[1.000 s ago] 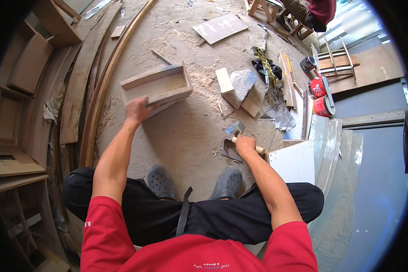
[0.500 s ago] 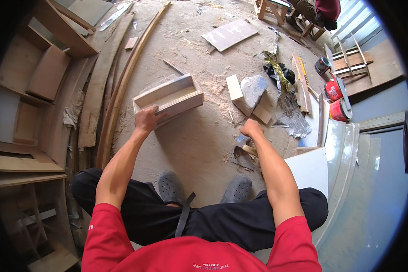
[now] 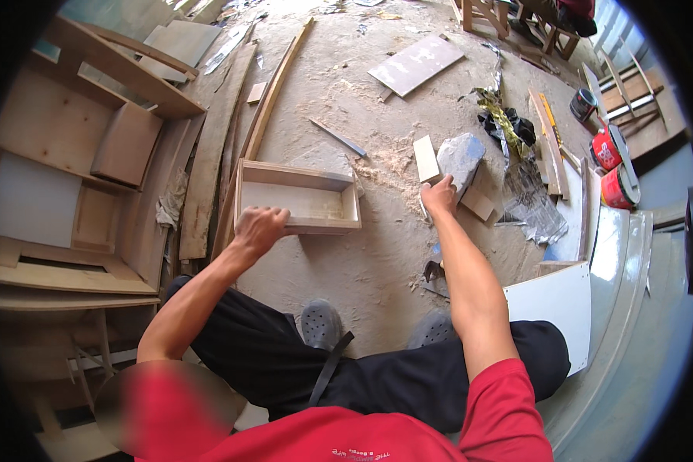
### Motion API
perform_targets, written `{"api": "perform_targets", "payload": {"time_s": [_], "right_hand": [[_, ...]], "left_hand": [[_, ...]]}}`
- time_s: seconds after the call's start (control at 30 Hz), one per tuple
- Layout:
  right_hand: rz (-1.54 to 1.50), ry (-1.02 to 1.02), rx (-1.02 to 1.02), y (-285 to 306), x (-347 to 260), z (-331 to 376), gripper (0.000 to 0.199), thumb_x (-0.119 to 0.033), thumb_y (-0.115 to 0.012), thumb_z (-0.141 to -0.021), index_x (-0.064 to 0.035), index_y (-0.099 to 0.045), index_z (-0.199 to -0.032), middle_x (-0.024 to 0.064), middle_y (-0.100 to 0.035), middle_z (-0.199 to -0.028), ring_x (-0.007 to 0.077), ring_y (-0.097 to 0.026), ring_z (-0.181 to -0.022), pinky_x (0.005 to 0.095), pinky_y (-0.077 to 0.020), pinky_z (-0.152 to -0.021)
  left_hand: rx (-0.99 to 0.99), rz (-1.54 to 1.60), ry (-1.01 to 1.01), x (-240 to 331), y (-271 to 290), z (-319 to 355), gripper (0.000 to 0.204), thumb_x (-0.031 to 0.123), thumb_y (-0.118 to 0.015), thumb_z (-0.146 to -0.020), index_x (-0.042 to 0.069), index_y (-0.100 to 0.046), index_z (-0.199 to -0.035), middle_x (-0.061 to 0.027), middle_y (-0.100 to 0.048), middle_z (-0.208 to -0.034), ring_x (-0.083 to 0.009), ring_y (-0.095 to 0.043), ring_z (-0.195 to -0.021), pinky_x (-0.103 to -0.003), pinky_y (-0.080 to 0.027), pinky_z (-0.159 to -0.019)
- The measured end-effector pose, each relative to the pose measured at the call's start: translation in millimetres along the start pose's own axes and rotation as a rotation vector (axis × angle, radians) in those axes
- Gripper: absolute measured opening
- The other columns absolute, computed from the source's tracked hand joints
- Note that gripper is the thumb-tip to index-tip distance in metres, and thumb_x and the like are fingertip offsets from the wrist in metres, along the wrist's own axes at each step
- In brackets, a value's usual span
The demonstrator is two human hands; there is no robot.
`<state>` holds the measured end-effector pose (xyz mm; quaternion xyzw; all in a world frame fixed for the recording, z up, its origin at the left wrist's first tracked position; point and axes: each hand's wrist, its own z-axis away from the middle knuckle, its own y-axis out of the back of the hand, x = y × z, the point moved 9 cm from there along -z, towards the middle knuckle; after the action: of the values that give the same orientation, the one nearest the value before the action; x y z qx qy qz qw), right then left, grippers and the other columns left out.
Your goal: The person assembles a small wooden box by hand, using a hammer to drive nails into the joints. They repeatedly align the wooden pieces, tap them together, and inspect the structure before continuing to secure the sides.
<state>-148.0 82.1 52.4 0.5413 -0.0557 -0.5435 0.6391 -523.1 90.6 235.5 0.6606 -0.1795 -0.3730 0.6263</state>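
Note:
My left hand [image 3: 262, 229] is closed over the near wall of a shallow, open wooden drawer box [image 3: 325, 226], whose inside faces up. My right hand [image 3: 440, 197] is curled closed beside a pale wood block [image 3: 426, 159] and a grey-blue stone [image 3: 460, 158]. A thin light sliver shows by its fingers; whether they hold it is hidden. A brown wood offcut [image 3: 477, 203] lies just right of that hand. Partly behind my right forearm is a dark metal tool head [image 3: 433, 269]. Beyond the drawer lies a narrow grey bar [image 3: 339, 138].
Long planks [image 3: 217, 154] and a wooden cabinet frame [image 3: 46, 123] line the left. A whitish board [image 3: 416, 64] lies ahead among sawdust. At right are crumpled foil [image 3: 543, 219], red cans [image 3: 617, 189] and a white panel [image 3: 550, 312]. Another person [image 3: 576, 15] is at the far right.
The drawer has turned clockwise and come nearer in my left hand, uncovering more of the grey bar. My right hand has moved forward from the metal tool to the wood block. The view has shifted.

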Motion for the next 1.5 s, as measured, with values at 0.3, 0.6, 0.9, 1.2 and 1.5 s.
{"api": "perform_targets", "payload": {"time_s": [0.3, 0.6, 0.9, 1.2, 1.5], "right_hand": [[-0.014, 0.205, 0.043, -5, 1, 10, 0.047, -0.032, -0.061, -0.091, -0.0102, -0.046, -0.130, 0.0221, -0.061, -0.125, 0.0399, -0.062, -0.114, 0.0514, -0.0519, -0.093], [-0.063, 0.027, 0.076, -1, -8, 9, 0.045, -0.036, -0.059, -0.094, -0.0123, -0.046, -0.130, 0.0206, -0.069, -0.114, 0.0396, -0.068, -0.105, 0.0512, -0.0542, -0.088], [-0.237, -0.071, 0.144, -27, 40, -83, 0.046, -0.036, -0.077, -0.083, -0.0088, -0.061, -0.116, 0.0160, -0.074, -0.105, 0.0294, -0.073, -0.095, 0.0426, -0.0575, -0.079], [-0.955, -0.205, -0.248, -55, 30, -44, 0.038, -0.012, -0.066, -0.093, -0.0095, -0.052, -0.128, 0.0088, -0.064, -0.099, 0.0197, -0.062, -0.083, 0.0394, -0.0583, -0.067], [-1.127, -0.113, -0.536, -31, 34, -9, 0.050, -0.002, -0.063, -0.093, -0.0103, -0.045, -0.139, 0.0106, -0.062, -0.111, 0.0236, -0.065, -0.091, 0.0367, -0.0579, -0.073]], "left_hand": [[-0.017, -0.087, -0.081, 65, -5, 23, 0.005, 0.010, -0.064, -0.081, 0.009, -0.067, -0.085, -0.0064, -0.070, -0.084, -0.0231, -0.071, -0.080, -0.038, -0.053, -0.076], [-0.061, 0.044, 0.030, 46, -7, 22, 0.009, 0.011, -0.064, -0.083, 0.009, -0.069, -0.089, -0.0085, -0.073, -0.087, -0.0242, -0.072, -0.082, -0.040, -0.054, -0.076], [-0.196, 0.538, 0.139, 41, -1, 2, 0.034, 0.040, -0.074, -0.084, 0.012, -0.074, -0.103, -0.0126, -0.074, -0.092, -0.0334, -0.072, -0.085, -0.045, -0.055, -0.076], [-0.356, 0.730, 0.201, 52, -33, 8, 0.047, 0.049, -0.071, -0.085, 0.006, -0.076, -0.104, -0.0183, -0.074, -0.092, -0.0365, -0.071, -0.088, -0.044, -0.055, -0.078], [-0.302, 0.851, 0.247, 59, -59, -11, 0.049, 0.054, -0.066, -0.090, 0.007, -0.078, -0.100, -0.0169, -0.075, -0.091, -0.0338, -0.072, -0.084, -0.042, -0.055, -0.077]]}}
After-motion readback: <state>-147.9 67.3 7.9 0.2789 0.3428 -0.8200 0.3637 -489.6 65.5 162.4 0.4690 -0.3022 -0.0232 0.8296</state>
